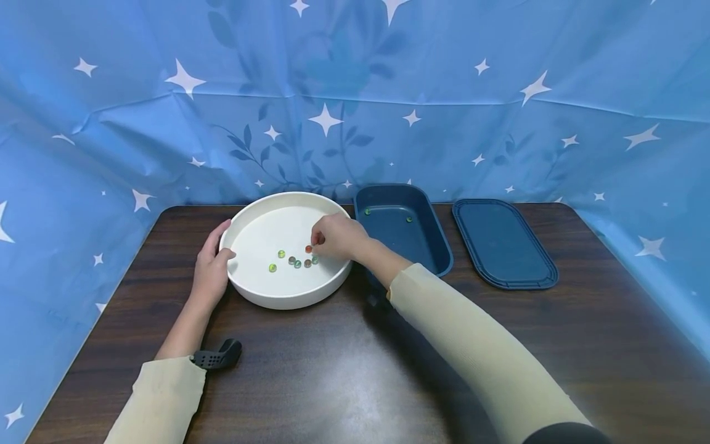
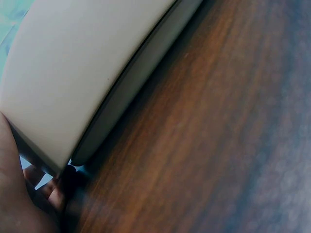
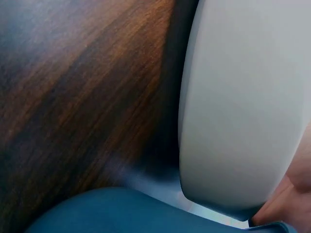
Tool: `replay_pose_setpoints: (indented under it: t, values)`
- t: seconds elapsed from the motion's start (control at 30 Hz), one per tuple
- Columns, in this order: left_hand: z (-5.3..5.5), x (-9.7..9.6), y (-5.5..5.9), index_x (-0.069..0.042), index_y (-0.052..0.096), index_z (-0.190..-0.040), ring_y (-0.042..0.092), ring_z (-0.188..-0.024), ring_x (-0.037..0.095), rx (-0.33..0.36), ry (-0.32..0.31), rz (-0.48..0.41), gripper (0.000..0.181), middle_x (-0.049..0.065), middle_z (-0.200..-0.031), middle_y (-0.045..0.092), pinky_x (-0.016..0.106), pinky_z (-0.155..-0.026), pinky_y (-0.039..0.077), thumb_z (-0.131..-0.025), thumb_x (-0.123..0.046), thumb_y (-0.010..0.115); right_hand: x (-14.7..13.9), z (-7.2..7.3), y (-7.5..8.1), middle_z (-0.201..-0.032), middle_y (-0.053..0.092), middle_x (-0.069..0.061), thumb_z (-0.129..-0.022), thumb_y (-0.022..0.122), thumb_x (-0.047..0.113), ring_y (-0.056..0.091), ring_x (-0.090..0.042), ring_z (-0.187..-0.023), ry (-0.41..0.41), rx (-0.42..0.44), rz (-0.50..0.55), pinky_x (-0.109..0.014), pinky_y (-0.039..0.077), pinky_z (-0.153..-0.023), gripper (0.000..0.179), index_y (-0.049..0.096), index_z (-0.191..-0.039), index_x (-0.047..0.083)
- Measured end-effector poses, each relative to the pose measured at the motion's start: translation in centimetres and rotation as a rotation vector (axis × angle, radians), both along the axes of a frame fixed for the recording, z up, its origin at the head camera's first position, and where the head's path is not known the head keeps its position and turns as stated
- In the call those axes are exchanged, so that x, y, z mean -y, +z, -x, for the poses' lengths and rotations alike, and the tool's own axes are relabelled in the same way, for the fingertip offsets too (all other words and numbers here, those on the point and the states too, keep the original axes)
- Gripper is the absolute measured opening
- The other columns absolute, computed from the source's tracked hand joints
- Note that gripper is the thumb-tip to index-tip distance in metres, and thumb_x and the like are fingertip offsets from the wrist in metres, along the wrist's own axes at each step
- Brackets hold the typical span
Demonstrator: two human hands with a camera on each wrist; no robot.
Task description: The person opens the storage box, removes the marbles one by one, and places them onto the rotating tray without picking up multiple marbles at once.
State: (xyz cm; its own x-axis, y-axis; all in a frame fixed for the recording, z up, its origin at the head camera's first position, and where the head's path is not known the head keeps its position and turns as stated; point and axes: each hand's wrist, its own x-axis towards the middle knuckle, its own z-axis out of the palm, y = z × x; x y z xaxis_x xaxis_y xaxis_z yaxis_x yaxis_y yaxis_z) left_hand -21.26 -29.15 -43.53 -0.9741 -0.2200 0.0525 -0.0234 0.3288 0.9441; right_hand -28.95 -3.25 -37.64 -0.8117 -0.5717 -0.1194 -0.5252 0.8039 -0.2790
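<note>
A round white tray (image 1: 277, 302) with a raised rim stands on the table, several glass marbles (image 1: 281, 254) lying on its floor. My left hand (image 1: 212, 265) holds the tray's left rim, thumb over the inside and fingers along the outer wall. Over the tray's right side, my right hand (image 1: 339, 237) reaches down with curled fingers. A red marble (image 1: 308, 249) lies right by these fingertips; I cannot tell whether they pinch a marble. The right wrist view shows the tray's outer wall (image 3: 238, 107), with part of the hand (image 3: 291, 201) behind it.
Right of the tray sits a deep blue box (image 1: 438, 237), two small green marbles (image 1: 408, 219) inside. My right forearm crosses its near corner. Farther right, a flat blue lid (image 1: 501, 243) lies on the dark wooden table (image 1: 333, 370). A blue starry cloth (image 1: 355, 80) hangs behind.
</note>
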Motion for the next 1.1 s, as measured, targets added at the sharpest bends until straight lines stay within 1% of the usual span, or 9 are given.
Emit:
replay_pose_setpoints:
  t: [0.23,0.4,0.5,0.57,0.67,0.77,0.87,0.97,1.1]
  values:
    - [-0.1,0.0,0.0,-0.024,0.031,-0.161,0.028,-0.154,0.022,0.0,0.001,0.0,0.071,-0.001,-0.167,0.029,0.047,-0.119,0.028,-0.093,-0.003,0.038,0.2,-0.1,0.0,-0.09,0.07,0.008,-0.093,0.07,0.031,0.06,-0.011,-0.086,-0.003,-0.003,-0.056,-0.031,0.048,-0.074,0.01,0.076,-0.097,0.023]
    - [-0.2,0.0,-0.1,-0.024,0.031,-0.161,0.029,-0.153,0.022,0.008,0.005,-0.004,0.071,-0.001,-0.167,0.03,0.047,-0.119,0.028,-0.093,-0.003,0.038,0.1,-0.2,0.5,-0.093,0.072,0.005,-0.094,0.069,0.03,0.061,-0.012,-0.087,0.016,0.027,-0.019,-0.03,0.049,-0.076,0.014,0.076,-0.1,0.02]
    - [-0.2,0.0,-0.1,-0.024,0.031,-0.16,0.028,-0.153,0.022,0.004,0.006,-0.005,0.071,-0.001,-0.167,0.03,0.047,-0.12,0.028,-0.093,-0.003,0.039,-0.2,-0.3,1.7,-0.097,0.074,0.001,-0.094,0.07,0.027,0.064,-0.013,-0.09,0.058,0.051,0.048,-0.029,0.051,-0.08,0.017,0.077,-0.104,0.016]
    - [-0.1,0.0,-0.1,-0.024,0.031,-0.16,0.028,-0.153,0.022,0.0,0.002,-0.002,0.071,-0.001,-0.167,0.029,0.047,-0.119,0.028,-0.093,-0.003,0.039,-0.7,-0.4,2.9,-0.1,0.075,-0.002,-0.093,0.071,0.025,0.065,-0.014,-0.093,0.082,0.061,0.099,-0.028,0.052,-0.082,0.02,0.077,-0.107,0.013]
    - [0.0,0.1,0.0,-0.024,0.032,-0.16,0.028,-0.154,0.022,-0.004,0.002,0.003,0.071,-0.001,-0.167,0.029,0.047,-0.119,0.028,-0.093,-0.003,0.039,-1.4,-0.3,5.0,-0.101,0.076,-0.004,-0.092,0.072,0.023,0.067,-0.017,-0.095,0.097,0.068,0.181,-0.029,0.054,-0.08,0.021,0.077,-0.108,0.01]
    - [0.0,0.3,0.2,-0.024,0.032,-0.16,0.028,-0.154,0.022,-0.005,0.009,0.006,0.071,-0.001,-0.167,0.029,0.047,-0.119,0.028,-0.093,-0.003,0.039,-2.3,0.3,6.6,-0.099,0.076,-0.004,-0.093,0.071,0.024,0.067,-0.017,-0.092,0.087,0.052,0.241,-0.029,0.053,-0.076,0.019,0.077,-0.106,0.011]
    - [-0.1,0.3,0.3,-0.024,0.032,-0.16,0.027,-0.154,0.022,-0.007,0.014,0.005,0.071,-0.001,-0.167,0.029,0.047,-0.12,0.027,-0.093,-0.002,0.039,-3.3,1.4,7.4,-0.097,0.076,-0.004,-0.095,0.069,0.025,0.067,-0.018,-0.088,0.057,0.024,0.275,-0.03,0.053,-0.073,0.018,0.078,-0.104,0.012]
    - [-0.2,0.1,0.2,-0.023,0.032,-0.16,0.027,-0.154,0.021,0.003,0.013,0.002,0.071,-0.001,-0.167,0.029,0.047,-0.119,0.028,-0.093,-0.003,0.039,-4.6,2.5,7.5,-0.099,0.076,-0.006,-0.096,0.068,0.024,0.068,-0.019,-0.088,0.013,0.005,0.284,-0.032,0.054,-0.073,0.018,0.078,-0.104,0.011]
    - [-0.2,-0.2,0.1,-0.023,0.032,-0.16,0.028,-0.154,0.02,0.012,0.012,-0.004,0.071,-0.002,-0.167,0.03,0.046,-0.119,0.029,-0.093,-0.003,0.039,-6.5,4.0,6.8,-0.103,0.076,-0.01,-0.094,0.069,0.02,0.068,-0.023,-0.096,-0.049,-0.004,0.284,-0.037,0.055,-0.078,0.017,0.077,-0.104,0.008]
